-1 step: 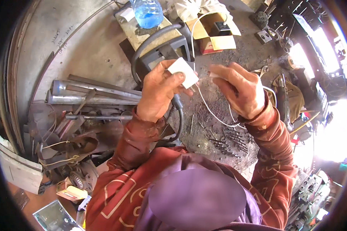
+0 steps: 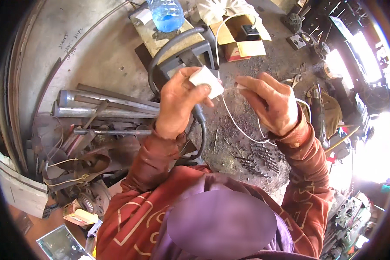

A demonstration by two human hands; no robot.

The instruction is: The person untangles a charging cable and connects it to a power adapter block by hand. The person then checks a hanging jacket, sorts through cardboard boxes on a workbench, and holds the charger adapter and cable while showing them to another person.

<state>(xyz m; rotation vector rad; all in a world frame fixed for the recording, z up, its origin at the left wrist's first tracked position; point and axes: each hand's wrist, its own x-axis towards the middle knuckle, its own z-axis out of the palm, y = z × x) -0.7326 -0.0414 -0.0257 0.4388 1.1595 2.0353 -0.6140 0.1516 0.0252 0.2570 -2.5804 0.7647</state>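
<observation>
The left grip (image 2: pixel 177 102) is closed on a white block (image 2: pixel 205 82), thumb across it, the block jutting out at 2 o'clock from the palm; the right grip (image 2: pixel 275 102) pinches a small white piece (image 2: pixel 241 86) at its 10 o'clock, apart from the block. A thin white cable (image 2: pixel 238 126) sags from beside the block toward 5 o'clock. Farther out, an open cardboard box (image 2: pixel 251 48) sits at 1 o'clock from the block, metal tubes (image 2: pixel 108 112) at 9 o'clock from the left grip
</observation>
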